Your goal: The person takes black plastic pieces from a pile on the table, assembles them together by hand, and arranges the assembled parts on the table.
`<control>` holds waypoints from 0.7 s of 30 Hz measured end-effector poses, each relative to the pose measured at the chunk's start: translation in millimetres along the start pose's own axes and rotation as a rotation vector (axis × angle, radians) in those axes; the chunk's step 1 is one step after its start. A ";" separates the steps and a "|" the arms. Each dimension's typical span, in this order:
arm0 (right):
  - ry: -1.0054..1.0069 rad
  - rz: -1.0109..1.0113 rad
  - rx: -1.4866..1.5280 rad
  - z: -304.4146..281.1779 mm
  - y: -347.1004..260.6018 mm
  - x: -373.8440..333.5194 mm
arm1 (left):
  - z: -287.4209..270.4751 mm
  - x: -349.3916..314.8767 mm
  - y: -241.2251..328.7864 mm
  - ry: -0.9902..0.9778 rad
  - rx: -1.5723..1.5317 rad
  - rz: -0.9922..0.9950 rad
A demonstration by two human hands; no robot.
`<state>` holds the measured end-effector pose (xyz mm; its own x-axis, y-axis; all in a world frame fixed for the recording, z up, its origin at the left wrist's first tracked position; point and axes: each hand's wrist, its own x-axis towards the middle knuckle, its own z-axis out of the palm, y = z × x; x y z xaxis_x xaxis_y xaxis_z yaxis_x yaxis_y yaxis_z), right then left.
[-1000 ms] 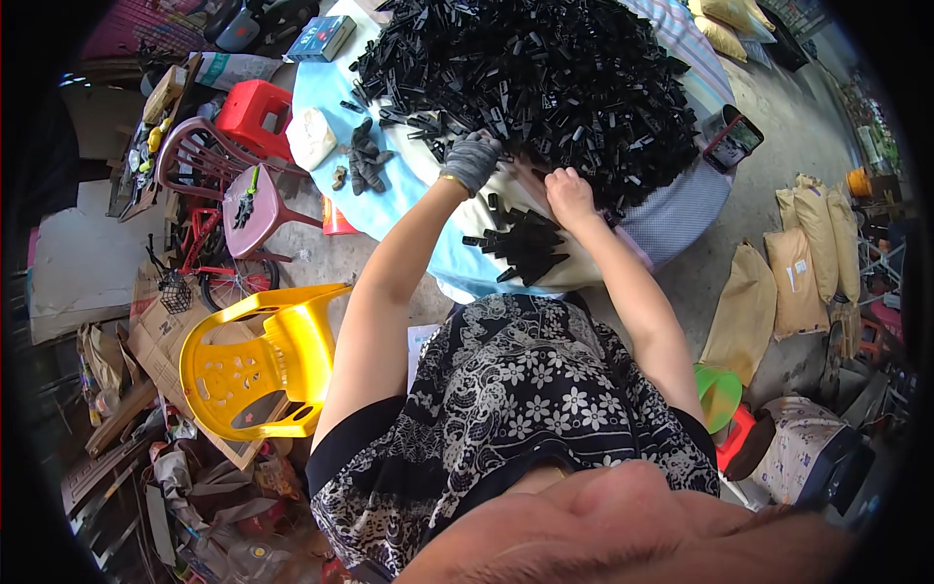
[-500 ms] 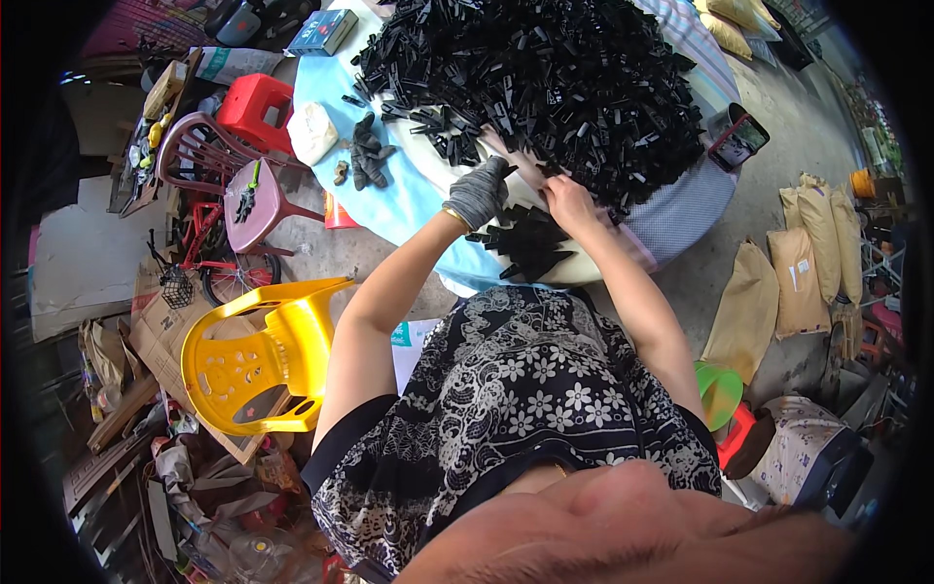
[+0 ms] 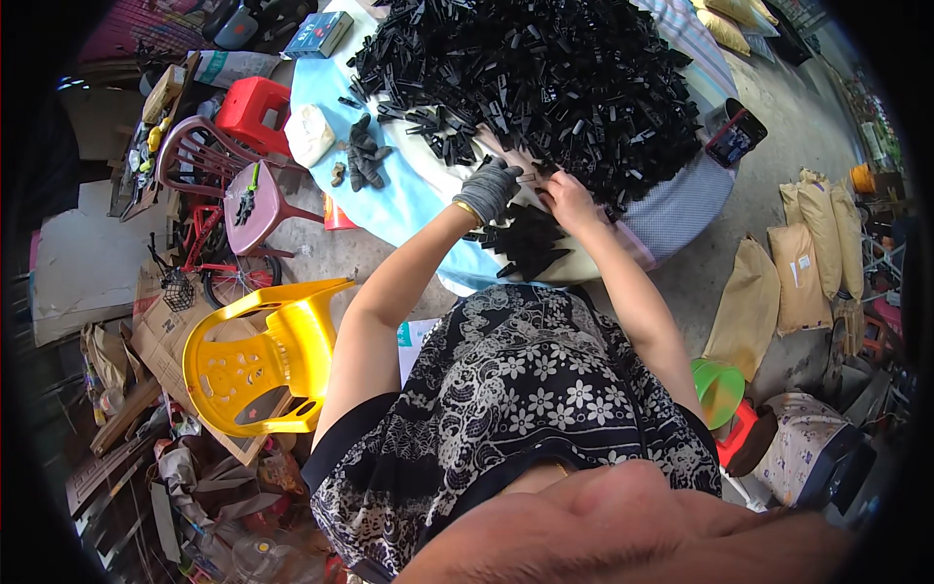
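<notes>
My left hand (image 3: 488, 190), in a grey knit glove, is closed near the front of the round table. A small clip-like piece (image 3: 526, 178) with a pale glint sticks out from its fingertips toward my right hand. My bare right hand (image 3: 569, 201) is pinched close beside it; what its fingers hold is too small to make out. Just beyond both hands rises a big heap of black plastic clip-like pieces (image 3: 545, 88). Nearer to me, below the hands, lies a smaller pile of black pieces (image 3: 527, 241).
On the cloth-covered table (image 3: 336, 92) lie a dark grey glove (image 3: 365, 156), a white crumpled bag (image 3: 309, 135) and a blue box (image 3: 319, 35). A phone (image 3: 736, 138) stands at the right edge. A yellow chair (image 3: 258, 360) is at my left; brown sacks (image 3: 744, 311) stand at right.
My left hand has shifted slightly right, toward my right hand, and a small glinting piece now shows between them. My right hand has barely moved.
</notes>
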<state>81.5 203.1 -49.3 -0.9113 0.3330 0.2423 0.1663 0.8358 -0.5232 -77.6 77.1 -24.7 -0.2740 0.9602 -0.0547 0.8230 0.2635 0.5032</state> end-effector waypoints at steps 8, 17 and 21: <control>-0.072 0.035 -0.085 -0.7 1.8 2.6 | 5.8 9.8 0.4 -0.052 0.103 0.050; -0.102 0.070 -0.123 0.2 -1.6 3.2 | 10.0 10.5 9.1 -0.153 0.332 0.068; -0.094 0.078 -0.138 -0.9 -4.4 3.8 | 6.4 10.8 14.5 -0.143 0.319 0.056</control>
<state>77.7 201.0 -45.3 -0.9236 0.3623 0.1251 0.2820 0.8634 -0.4184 -65.4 91.9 -23.5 -0.1703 0.9713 -0.1662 0.9550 0.2042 0.2151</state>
